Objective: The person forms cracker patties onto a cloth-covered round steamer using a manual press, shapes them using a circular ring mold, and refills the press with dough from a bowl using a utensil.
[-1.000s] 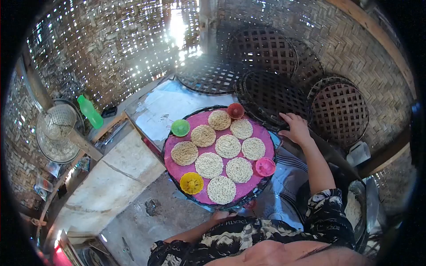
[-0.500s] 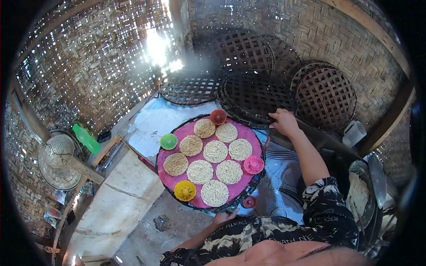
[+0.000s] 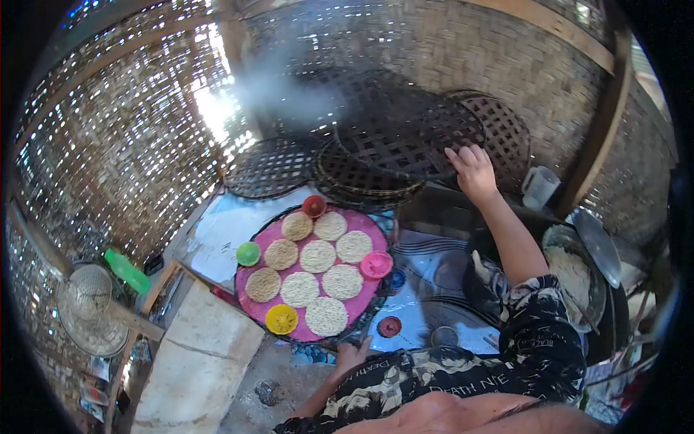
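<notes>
My right hand grips the rim of a dark, round woven bamboo tray, lifted and tilted above a stack of similar trays. At the near edge of a round tray with a pink lining, my left hand holds the rim, its fingers partly hidden. Several flat, round noodle-like cakes lie on the pink lining. Around them sit a red cup-shaped mould, a green one, a pink one and a yellow one.
More lattice trays lean near the woven wall. A small dark red mould rests on the blue-white surface. On the right are a clear plastic jug and a pan of pale dough-like stuff. A green bottle lies left.
My right hand has raised a woven tray up off the stack, tilting it. My left hand stays at the pink-lined tray's near edge. The camera view has shifted.
</notes>
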### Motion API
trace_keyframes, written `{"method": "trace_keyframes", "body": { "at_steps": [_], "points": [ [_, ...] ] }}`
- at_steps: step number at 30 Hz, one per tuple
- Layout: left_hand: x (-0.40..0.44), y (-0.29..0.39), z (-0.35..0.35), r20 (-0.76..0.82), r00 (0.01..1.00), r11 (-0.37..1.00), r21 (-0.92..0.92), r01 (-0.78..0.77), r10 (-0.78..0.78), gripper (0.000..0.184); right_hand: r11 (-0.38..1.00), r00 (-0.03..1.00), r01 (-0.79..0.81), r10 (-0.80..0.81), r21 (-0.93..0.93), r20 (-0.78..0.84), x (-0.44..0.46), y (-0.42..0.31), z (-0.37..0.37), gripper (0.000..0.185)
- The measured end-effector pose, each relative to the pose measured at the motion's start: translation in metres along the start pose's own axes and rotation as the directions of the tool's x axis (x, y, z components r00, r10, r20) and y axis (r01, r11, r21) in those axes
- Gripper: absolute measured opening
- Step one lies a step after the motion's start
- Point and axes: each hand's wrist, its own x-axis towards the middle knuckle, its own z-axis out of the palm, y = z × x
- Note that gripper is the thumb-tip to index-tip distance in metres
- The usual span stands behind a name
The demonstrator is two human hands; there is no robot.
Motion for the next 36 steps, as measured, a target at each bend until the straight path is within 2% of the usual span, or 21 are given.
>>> {"method": "trace_keyframes", "body": {
  "at_steps": [3,4,5,7,9,10,11,13,14,15,20,24,26,29,30,31,32,33,34,35,36],
  "points": [
    [-0.002,0.015,-0.005,-0.01,0.992,0.992,-0.01,0.125,-0.125,0.046,0.999,0.992,-0.036,0.035,-0.009,-0.122,-0.06,0.006,-0.048,0.046],
    [-0.005,0.003,0.002,-0.044,0.994,0.995,-0.019,0.097,-0.098,0.046,0.999,0.987,-0.035,0.028,-0.038,-0.156,-0.081,0.007,-0.063,0.048],
    [-0.006,-0.006,0.008,-0.077,0.994,0.997,-0.029,0.069,-0.071,0.048,0.997,0.982,-0.034,0.02,-0.07,-0.188,-0.104,0.009,-0.078,0.05],
    [-0.003,0.02,-0.003,0.028,0.967,0.943,-0.217,0.254,-0.254,0.063,0.994,0.984,-0.095,0.086,-0.05,-0.158,-0.152,0.012,-0.108,0.051],
    [-0.001,0.003,0.006,0.021,0.953,0.908,-0.296,0.296,-0.303,0.071,0.993,0.987,-0.118,0.117,-0.006,-0.106,-0.197,0.013,-0.134,0.051],
    [0.0,0.001,0.01,-0.043,0.951,0.923,-0.26,0.285,-0.306,0.073,0.994,0.987,-0.106,0.104,-0.01,-0.122,-0.217,0.012,-0.146,0.052],
    [-0.001,-0.001,0.014,-0.109,0.945,0.934,-0.221,0.28,-0.309,0.076,0.991,0.988,-0.13,0.128,-0.014,-0.086,-0.241,0.013,-0.153,0.051],
    [-0.001,0.014,0.015,-0.166,0.922,0.89,-0.367,0.272,-0.35,0.082,0.985,0.983,-0.174,0.174,0.009,-0.059,-0.276,0.011,-0.166,0.05],
    [0.0,0.017,0.017,-0.163,0.9,0.874,-0.358,0.328,-0.404,0.081,0.982,0.981,-0.191,0.191,0.012,-0.032,-0.291,0.01,-0.17,0.05],
    [0.0,0.056,0.015,-0.164,0.888,0.81,-0.504,0.298,-0.429,0.077,0.979,0.979,-0.206,0.206,0.007,0.012,-0.304,0.01,-0.172,0.049],
    [0.0,0.047,0.034,-0.247,0.841,0.823,-0.457,0.337,-0.481,0.074,0.969,0.96,-0.246,0.244,-0.002,0.139,-0.349,0.01,-0.166,0.042],
    [-0.006,0.042,0.059,-0.43,0.729,0.821,-0.472,0.323,-0.533,0.074,0.891,0.828,-0.45,0.389,0.063,0.403,-0.364,0.018,-0.165,0.039],
    [-0.009,0.012,0.076,-0.458,0.695,0.792,-0.547,0.27,-0.553,0.074,0.893,0.84,-0.44,0.369,0.099,0.398,-0.367,0.027,-0.17,0.039],
    [-0.027,0.048,0.073,-0.46,0.709,0.804,-0.534,0.259,-0.534,0.073,0.866,0.818,-0.47,0.354,0.172,0.453,-0.368,0.033,-0.17,0.043],
    [-0.029,0.022,0.08,-0.484,0.686,0.8,-0.548,0.246,-0.543,0.061,0.835,0.805,-0.506,0.366,0.218,0.467,-0.37,0.037,-0.17,0.046],
    [-0.031,0.017,0.076,-0.429,0.643,0.753,-0.532,0.387,-0.634,0.046,0.8,0.79,-0.543,0.382,0.257,0.479,-0.368,0.039,-0.177,0.048],
    [-0.037,0.01,0.078,-0.534,0.636,0.812,-0.511,0.283,-0.557,0.03,0.786,0.817,-0.537,0.393,0.307,0.423,-0.371,0.042,-0.177,0.049],
    [-0.037,-0.058,0.081,-0.519,0.656,0.781,-0.599,0.178,-0.548,0.03,0.778,0.822,-0.548,0.432,0.308,0.372,-0.37,0.04,-0.183,0.05],
    [-0.034,-0.052,0.077,-0.484,0.482,0.583,-0.809,0.071,-0.73,0.019,0.744,0.798,-0.592,0.487,0.309,0.355,-0.364,0.037,-0.198,0.049],
    [-0.034,-0.078,0.073,-0.477,0.469,0.579,-0.81,0.093,-0.743,0.015,0.731,0.779,-0.621,0.539,0.282,0.32,-0.374,0.033,-0.203,0.047],
    [-0.036,-0.106,0.061,-0.346,0.477,0.466,-0.871,0.157,-0.808,0.016,0.75,0.792,-0.605,0.532,0.268,0.301,-0.399,0.032,-0.197,0.044]
  ]
}}
